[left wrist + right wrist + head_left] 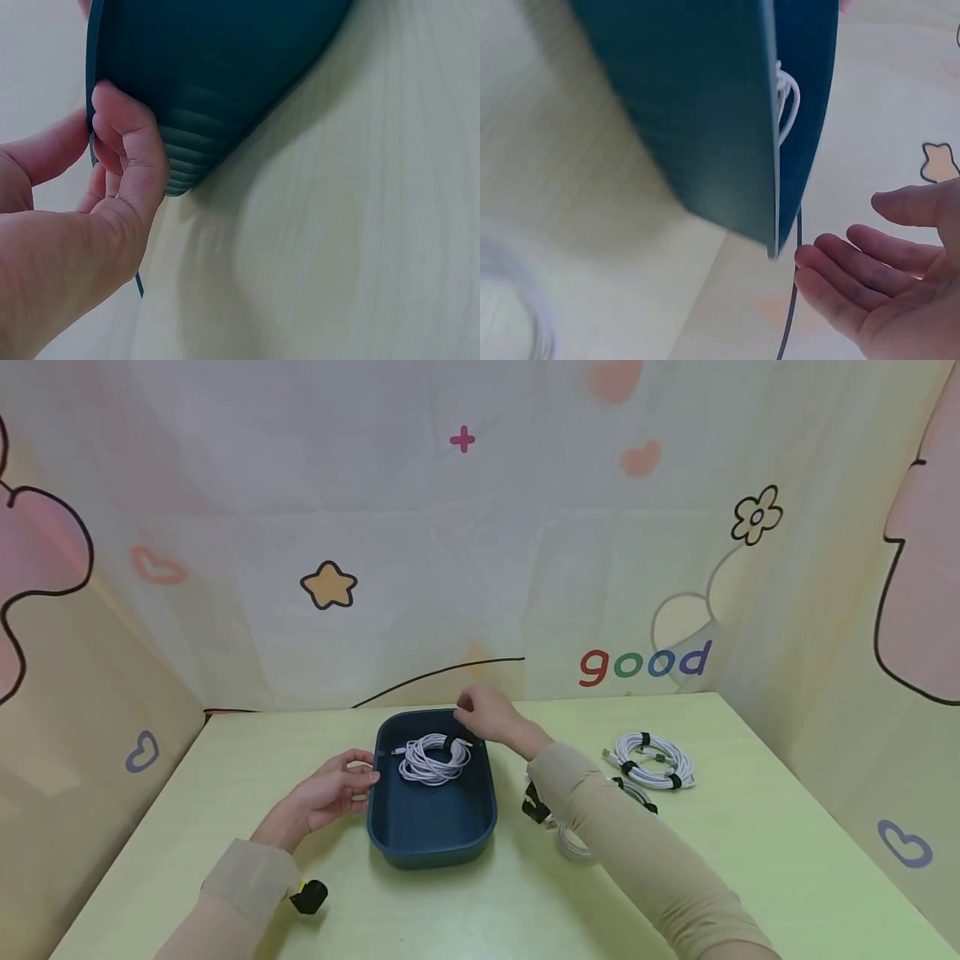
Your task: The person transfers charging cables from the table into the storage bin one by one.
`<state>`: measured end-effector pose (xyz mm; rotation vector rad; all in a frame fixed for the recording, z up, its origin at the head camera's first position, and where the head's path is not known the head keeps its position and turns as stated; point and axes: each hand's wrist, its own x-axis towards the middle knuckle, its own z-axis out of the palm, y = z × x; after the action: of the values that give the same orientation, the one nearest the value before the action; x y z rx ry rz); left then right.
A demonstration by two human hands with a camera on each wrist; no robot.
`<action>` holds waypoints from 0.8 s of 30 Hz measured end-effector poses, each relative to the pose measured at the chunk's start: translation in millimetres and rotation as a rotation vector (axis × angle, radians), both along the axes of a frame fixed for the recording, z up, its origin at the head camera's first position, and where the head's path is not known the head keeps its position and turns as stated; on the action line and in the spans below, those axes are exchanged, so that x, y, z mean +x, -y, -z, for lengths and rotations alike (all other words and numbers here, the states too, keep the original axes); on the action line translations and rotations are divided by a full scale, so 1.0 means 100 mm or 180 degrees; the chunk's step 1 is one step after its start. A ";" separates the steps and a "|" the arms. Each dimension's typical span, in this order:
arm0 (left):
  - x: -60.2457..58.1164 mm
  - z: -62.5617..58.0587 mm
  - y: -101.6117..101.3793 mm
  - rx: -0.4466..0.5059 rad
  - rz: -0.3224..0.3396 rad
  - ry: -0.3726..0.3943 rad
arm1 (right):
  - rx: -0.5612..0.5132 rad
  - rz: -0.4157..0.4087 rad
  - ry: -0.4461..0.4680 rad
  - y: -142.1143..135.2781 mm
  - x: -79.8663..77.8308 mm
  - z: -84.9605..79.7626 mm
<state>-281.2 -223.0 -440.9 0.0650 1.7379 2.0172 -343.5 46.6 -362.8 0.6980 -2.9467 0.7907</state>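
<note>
A dark blue rectangular bin (pixel 433 860) stands on the table with a coiled white cable (pixel 431 770) inside, near its far end. A black strap wraps part of that coil. At the bin's left side my left hand (pixel 330 793) pinches the rim between thumb and fingers; the left wrist view shows the fingers (pixel 135 150) against the outer wall. My right hand (pixel 491 717) is by the far right corner of the bin. In the right wrist view, this hand (pixel 892 285) has loosely extended fingers, apart from the wall, holding nothing.
To the right on the light wooden table (pixel 750 860) lies another white cable coil (pixel 651 762) with black straps. Further coiled cable (pixel 573 843) is partly hidden under the right forearm. A patterned curtain (pixel 420 568) hangs behind the table.
</note>
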 end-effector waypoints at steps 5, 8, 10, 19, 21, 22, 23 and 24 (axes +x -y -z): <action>-0.01 0.00 -0.01 -0.0043 -0.0022 -0.0002 | -0.0057 -0.0056 -0.0118 -0.28 0.02 0.00; -0.01 0.01 -0.01 -0.0049 0.0000 -0.0005 | -0.0010 -0.0122 -0.0162 -0.45 0.04 0.04; -0.01 0.00 -0.02 -0.0043 0.0003 0.0001 | 0.0030 -0.0159 -0.0176 -0.56 0.05 0.07; 0.02 0.00 0.00 -0.0008 -0.0030 0.0008 | 0.0529 -0.0290 -0.0033 -0.87 0.11 0.21; 0.02 0.00 0.00 0.0002 -0.0018 0.0000 | 0.0652 -0.0288 0.0093 -0.92 0.12 0.25; 0.02 0.00 0.00 0.0010 -0.0016 0.0005 | 0.0713 -0.0282 0.0157 -0.94 0.13 0.27; 0.02 0.00 -0.01 0.0016 -0.0011 0.0005 | 0.0774 -0.0269 0.0213 -0.97 0.14 0.29; 0.01 0.01 -0.01 0.0025 -0.0006 0.0007 | 0.0827 -0.0254 0.0263 -0.99 0.14 0.31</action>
<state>-279.8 -222.0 -441.5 0.0639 1.7295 2.0246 -329.4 145.5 -393.8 0.8187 -3.1492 0.4533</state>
